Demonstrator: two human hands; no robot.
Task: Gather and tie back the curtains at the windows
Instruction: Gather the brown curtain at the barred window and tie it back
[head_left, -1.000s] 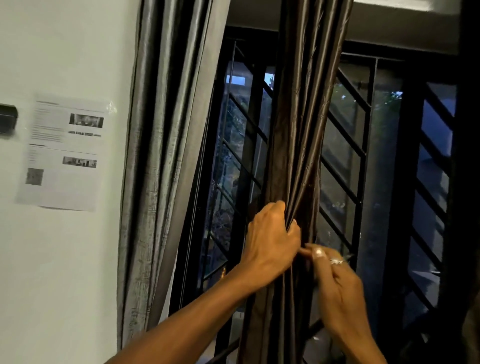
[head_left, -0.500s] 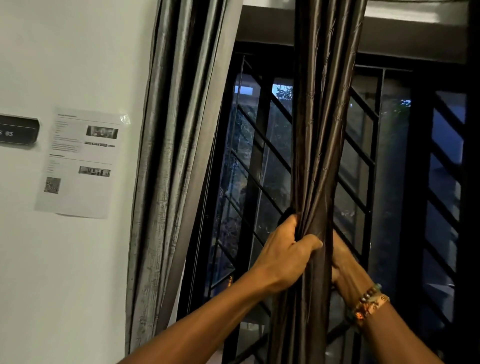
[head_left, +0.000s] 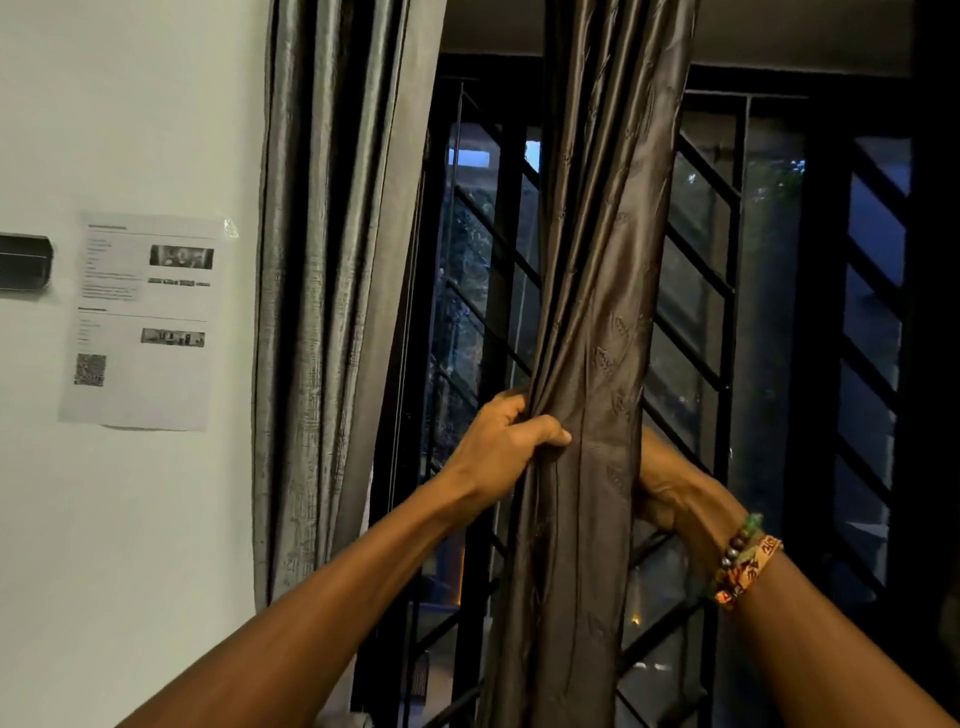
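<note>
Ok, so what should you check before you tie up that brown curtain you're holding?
1. Left hand grips the brown curtain, thumb across the front: ok.
2. Right hand grips it from the other side: cannot tell, because the cloth hides its fingers.
3. Brown curtain is gathered into one narrow bundle at the hands: ok.
4. Something to tie it with is ready: cannot tell, none is in view.
5. Grey curtain is tied back too: not ok, it hangs loose.
</note>
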